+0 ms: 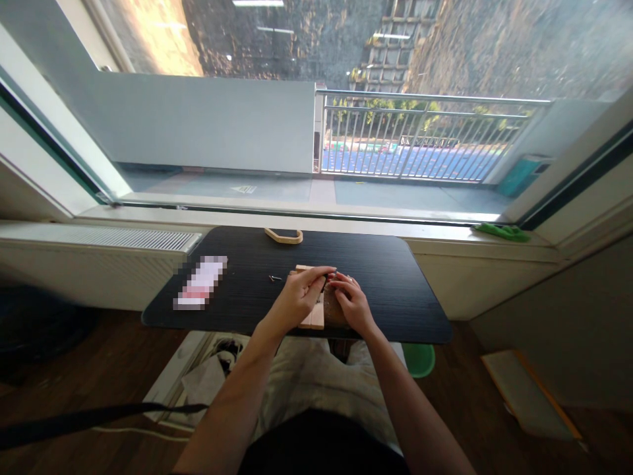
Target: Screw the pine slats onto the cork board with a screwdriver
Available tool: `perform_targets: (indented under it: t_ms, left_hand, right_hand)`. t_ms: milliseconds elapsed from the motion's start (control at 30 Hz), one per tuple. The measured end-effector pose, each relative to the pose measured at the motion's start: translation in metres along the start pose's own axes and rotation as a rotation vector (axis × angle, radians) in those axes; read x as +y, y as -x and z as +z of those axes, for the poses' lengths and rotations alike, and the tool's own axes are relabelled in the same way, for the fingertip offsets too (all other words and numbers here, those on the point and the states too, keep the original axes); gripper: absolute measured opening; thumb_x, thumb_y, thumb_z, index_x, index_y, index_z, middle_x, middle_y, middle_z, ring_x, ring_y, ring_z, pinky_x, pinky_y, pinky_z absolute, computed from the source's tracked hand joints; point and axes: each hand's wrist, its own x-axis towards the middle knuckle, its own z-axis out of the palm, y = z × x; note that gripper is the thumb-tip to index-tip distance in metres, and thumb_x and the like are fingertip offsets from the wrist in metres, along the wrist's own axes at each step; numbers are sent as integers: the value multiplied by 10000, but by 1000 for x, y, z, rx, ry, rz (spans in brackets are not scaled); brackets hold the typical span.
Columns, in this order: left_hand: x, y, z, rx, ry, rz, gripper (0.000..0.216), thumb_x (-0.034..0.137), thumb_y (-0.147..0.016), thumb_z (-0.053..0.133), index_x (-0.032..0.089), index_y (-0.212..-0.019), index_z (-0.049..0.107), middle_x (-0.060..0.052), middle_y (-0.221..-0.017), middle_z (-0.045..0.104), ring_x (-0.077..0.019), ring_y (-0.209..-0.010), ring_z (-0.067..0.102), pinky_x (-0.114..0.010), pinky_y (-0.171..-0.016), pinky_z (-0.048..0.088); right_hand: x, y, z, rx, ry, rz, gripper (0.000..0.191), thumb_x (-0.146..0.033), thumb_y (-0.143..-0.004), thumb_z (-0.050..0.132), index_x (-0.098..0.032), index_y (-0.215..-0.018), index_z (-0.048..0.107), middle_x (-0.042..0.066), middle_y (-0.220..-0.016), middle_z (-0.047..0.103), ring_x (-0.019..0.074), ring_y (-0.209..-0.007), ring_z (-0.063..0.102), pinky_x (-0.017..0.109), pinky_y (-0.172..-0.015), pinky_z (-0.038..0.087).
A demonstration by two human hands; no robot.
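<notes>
Working at the fingertips, in the head view, the left hand (pixel 301 291) pinches a small dark piece (pixel 325 284) above the pale block (pixel 311 319). The right hand (pixel 353 298) meets it with fingers curled narrow over the brown piece (pixel 337 315); whether they grip anything, I cannot tell. Such fine handling probably goes best with both wrists steadied near the worktop (pixel 395 290), the left pinch firm, and the right fingers making the small adjustments. Staying low over the block would shorten any drop. The metal bits (pixel 275 278) lie just left of the left hand, easy to knock.
</notes>
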Motion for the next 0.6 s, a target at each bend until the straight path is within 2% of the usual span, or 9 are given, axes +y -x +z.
perform_targets:
  t_ms: [133,233,433,600]
  left_hand:
    - [0,-1,1,53,-64,74,239,275,-909,597,194,-1087,733,-82,-1003,737,-193,-941,679,-304,-891,529]
    - [-3,-2,1,127,-115,96,200,275,-880,652,214,-1039,756,-62,-930,680,-176,-887,648,-282,-825,525]
    - [-8,0,0,217,-77,-34,275,301,-810,748,198,-1062,711,-27,-864,696,-144,-750,649,-257,-735,528]
    - [-6,2,-1,230,-74,-46,203,319,-786,769,176,-915,703,-17,-785,722,-144,-698,659,-246,-686,525]
  right_hand:
    - [0,0,1,6,1,6,273,-277,-820,531,-265,-948,772,52,-1319,660,259,-1315,493,503,-1180,274]
    - [0,0,1,7,4,11,273,-280,-819,535,-251,-947,774,67,-1313,663,268,-1314,491,505,-1181,270]
    - [-1,0,-1,-4,8,19,267,-276,-816,543,-267,-947,775,55,-1308,666,265,-1302,503,507,-1187,255]
    - [-2,0,-1,-3,11,22,277,-271,-813,537,-254,-950,777,68,-1312,662,269,-1307,497,501,-1185,258]
